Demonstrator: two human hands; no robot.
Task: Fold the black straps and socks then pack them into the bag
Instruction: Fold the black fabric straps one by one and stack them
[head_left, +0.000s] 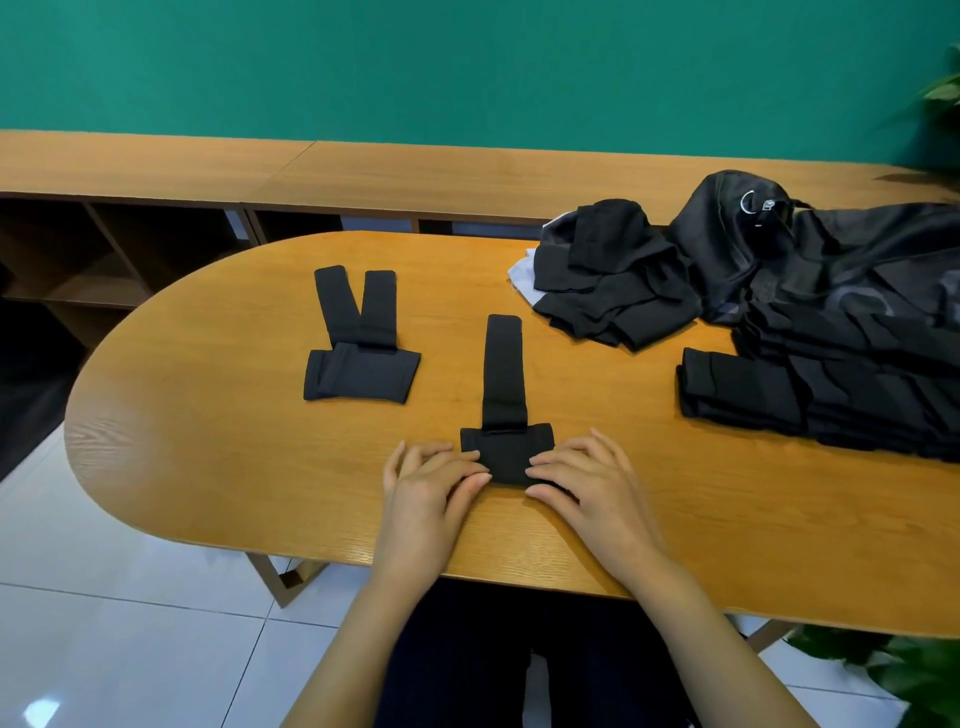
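Oval wooden table (208, 467) is bearing a black strap (503, 374), its tail pointing straight away, while left hand (431, 483) and right hand (587, 483), fingers flat, are pressing its near pad from either side.

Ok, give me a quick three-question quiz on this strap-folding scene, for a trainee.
1. True or false: the left hand and the right hand both touch the near strap.
2. Where on the table is the bag? A: left end. B: far right. C: centre.
3. Fill in: the other strap, lying untouched, shows ___ narrow tails.

Key: 1 true; 2 B; 3 two.
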